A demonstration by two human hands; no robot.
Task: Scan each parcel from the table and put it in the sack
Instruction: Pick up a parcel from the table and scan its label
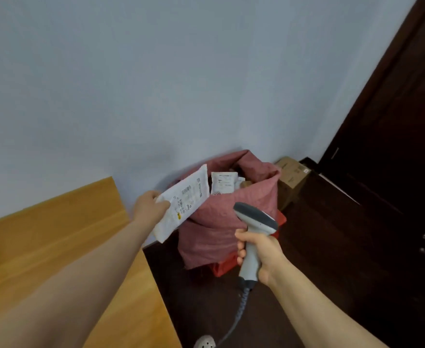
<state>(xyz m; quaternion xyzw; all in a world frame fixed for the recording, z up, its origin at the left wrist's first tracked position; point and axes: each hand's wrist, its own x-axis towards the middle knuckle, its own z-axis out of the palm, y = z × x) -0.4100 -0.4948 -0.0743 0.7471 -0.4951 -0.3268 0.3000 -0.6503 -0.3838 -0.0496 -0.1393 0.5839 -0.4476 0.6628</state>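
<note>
Holding parcel (183, 202) out w/ left hand (148, 209), pinching its near edge btwn thumb & fingers (165, 204), label side up. Hanging it just beside the open mouth of the sack (211, 222), clear of the table (43, 247), not yet inside. Gripping scanner (255, 219) in right hand (261, 252), wrapping the handle tight. Judging the parcel: thin white plastic mailer, flat, light, prob. floppy & a bit slick, so pinching along an edge looking enough. Reading the sack as soft pink woven stuff, crumpled, slumping in or on a red crate (221, 268), hard to tell which. Spotting other parcels (222, 183) inside, cardboard box (290, 177) behind, cable (239, 312) trailing down over dark floor (332, 234).
</note>
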